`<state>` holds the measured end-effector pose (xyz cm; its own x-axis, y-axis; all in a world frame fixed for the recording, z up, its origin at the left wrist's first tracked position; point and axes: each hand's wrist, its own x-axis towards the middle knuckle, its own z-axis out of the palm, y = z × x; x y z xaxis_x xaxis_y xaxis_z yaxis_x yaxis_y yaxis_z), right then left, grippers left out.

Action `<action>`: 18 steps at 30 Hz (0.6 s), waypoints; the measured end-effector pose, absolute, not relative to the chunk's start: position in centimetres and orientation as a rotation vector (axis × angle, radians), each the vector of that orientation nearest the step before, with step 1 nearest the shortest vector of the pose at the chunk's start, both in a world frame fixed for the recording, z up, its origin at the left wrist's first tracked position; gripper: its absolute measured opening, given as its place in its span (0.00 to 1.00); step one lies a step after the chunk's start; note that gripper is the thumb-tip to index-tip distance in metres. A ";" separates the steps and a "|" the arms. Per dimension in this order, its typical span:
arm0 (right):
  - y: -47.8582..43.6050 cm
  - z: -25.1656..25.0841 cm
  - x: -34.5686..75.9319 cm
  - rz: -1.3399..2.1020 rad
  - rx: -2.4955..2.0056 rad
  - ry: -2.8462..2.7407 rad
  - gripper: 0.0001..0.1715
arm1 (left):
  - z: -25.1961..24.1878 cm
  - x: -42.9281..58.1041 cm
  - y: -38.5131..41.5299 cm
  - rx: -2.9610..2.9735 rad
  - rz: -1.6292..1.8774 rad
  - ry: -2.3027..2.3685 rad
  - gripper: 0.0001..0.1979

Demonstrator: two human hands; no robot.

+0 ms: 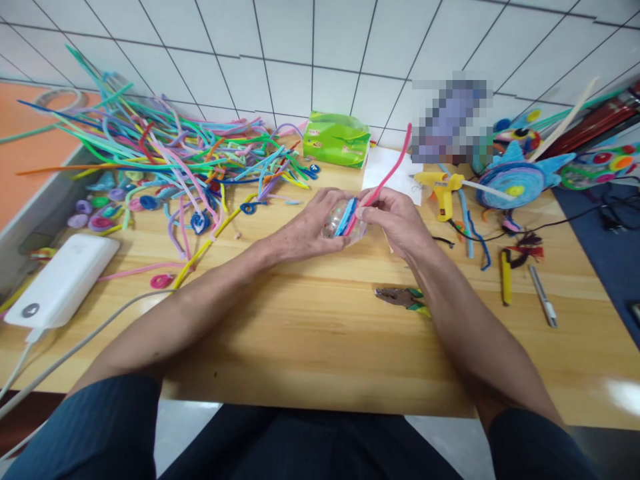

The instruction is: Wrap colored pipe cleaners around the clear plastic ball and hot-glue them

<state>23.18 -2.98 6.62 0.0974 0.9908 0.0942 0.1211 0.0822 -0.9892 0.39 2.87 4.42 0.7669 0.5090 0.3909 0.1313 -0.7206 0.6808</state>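
My left hand (pixel 311 223) is wrapped around a small clear plastic container (pixel 332 221), perhaps part of a bottle. Bands of light blue and dark blue pipe cleaner (pixel 347 217) circle its middle. A pink pipe cleaner (pixel 391 172) lies against these bands, and its free end sticks up toward the wall. Between thumb and fingers, my right hand (pixel 393 215) pinches that pink strand at the container's side. Both hands are over the middle of the wooden table (pixel 300 333). My fingers cover part of the container.
Loose pipe cleaners (pixel 200 153) pile up at the back left, near a white power bank (pixel 65 280). A green tissue pack (pixel 336 139) stands by the wall. Right are a yellow glue gun (pixel 443 190), a blue fish-like craft (pixel 515 180), pliers (pixel 400 297), a yellow cutter (pixel 506 277) and a pen (pixel 543 295).
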 end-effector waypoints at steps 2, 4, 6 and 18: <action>-3.0 6.7 23.1 1.016 -1.281 -1.255 0.09 | 4.5 0.4 3.0 2.282 0.748 0.460 0.36; -3.1 6.8 23.0 1.023 -1.282 -1.246 0.10 | 4.4 0.4 3.1 2.254 0.754 0.458 0.36; -3.1 6.9 23.0 1.031 -1.277 -1.245 0.10 | 4.4 0.4 3.2 2.234 0.759 0.472 0.36; -3.7 7.9 23.1 0.787 -1.269 -1.403 0.25 | 5.5 0.4 3.0 1.568 0.720 0.723 0.25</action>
